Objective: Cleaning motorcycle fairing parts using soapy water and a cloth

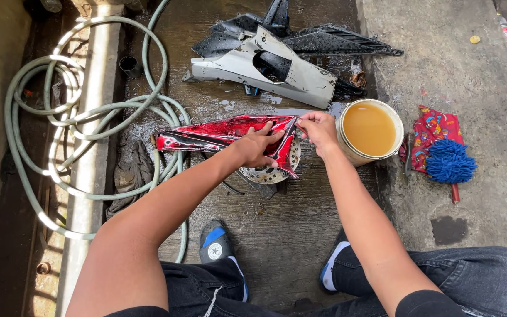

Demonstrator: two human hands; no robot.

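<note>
A glossy red and black motorcycle body panel lies across the wet concrete, its right end resting over a round metal brake disc. My left hand presses flat on the panel's right end, fingers spread. My right hand pinches the panel's upper right edge, right beside a white bucket filled with murky brown water.
Grey and black body panels lie behind. A coiled pale green hose sits at left by a dark rag. A blue wash mitt on a red patterned cloth lies right. My shoes are below.
</note>
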